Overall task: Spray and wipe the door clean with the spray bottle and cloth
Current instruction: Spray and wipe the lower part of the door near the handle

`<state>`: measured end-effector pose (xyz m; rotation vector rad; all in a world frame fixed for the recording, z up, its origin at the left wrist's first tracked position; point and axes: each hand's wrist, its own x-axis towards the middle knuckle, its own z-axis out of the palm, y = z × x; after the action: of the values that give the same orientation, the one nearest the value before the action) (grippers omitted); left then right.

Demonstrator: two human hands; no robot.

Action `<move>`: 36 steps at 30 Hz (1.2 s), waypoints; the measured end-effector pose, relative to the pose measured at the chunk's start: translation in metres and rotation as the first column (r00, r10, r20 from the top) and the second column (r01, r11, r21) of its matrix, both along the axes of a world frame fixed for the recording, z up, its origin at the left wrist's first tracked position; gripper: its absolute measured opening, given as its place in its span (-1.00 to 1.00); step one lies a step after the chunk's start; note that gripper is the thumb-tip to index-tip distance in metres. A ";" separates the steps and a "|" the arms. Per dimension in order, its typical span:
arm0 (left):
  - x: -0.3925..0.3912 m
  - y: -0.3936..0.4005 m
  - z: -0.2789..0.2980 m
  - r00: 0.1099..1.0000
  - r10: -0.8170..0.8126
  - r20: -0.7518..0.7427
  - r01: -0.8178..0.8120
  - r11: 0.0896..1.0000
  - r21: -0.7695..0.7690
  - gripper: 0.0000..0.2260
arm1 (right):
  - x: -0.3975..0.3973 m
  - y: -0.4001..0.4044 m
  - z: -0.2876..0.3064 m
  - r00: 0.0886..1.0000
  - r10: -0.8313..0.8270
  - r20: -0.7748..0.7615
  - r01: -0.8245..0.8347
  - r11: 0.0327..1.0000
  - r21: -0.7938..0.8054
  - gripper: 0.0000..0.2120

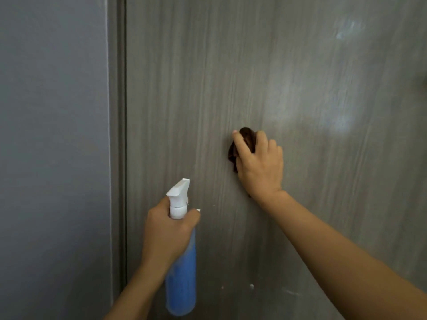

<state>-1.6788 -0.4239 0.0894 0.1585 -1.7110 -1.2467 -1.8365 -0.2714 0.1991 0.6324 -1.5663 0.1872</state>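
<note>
Grey wall [53,135] runs down your left, then the wood-grain door [184,88]. Your left hand [166,232] wraps the neck of the blue spray bottle [181,269], held upright near the door with its nozzle aimed up at the panel, ready to spray. Further right, your right hand [258,162] clutches the bunched brown cloth [245,139] and presses it flat against the door for wiping.

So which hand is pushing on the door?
The right hand. It presses the dark brown cloth against the grey door. The left hand touches no door; it grips the blue spray bottle by its neck.
</note>
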 end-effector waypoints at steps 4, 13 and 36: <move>0.009 -0.004 0.001 0.998 -0.042 -0.045 0.044 0.999 0.029 -0.82 | -0.002 -0.001 -0.002 1.000 0.008 -0.018 -0.009 1.000 -0.013 -0.55; 0.011 -0.007 0.009 0.995 -0.069 -0.078 0.069 0.998 0.002 -0.82 | -0.002 0.000 0.000 0.999 0.047 -0.027 -0.047 0.999 0.013 -0.57; -0.008 -0.006 -0.056 0.999 0.003 0.043 -0.004 0.999 0.033 -0.83 | -0.003 -0.007 -0.015 0.999 0.021 -0.033 -0.017 0.992 0.126 -0.57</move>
<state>-1.6864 -0.4303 0.0338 0.2092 -1.7270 -1.2774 -1.8398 -0.2782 0.1836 0.7458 -1.5477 0.0913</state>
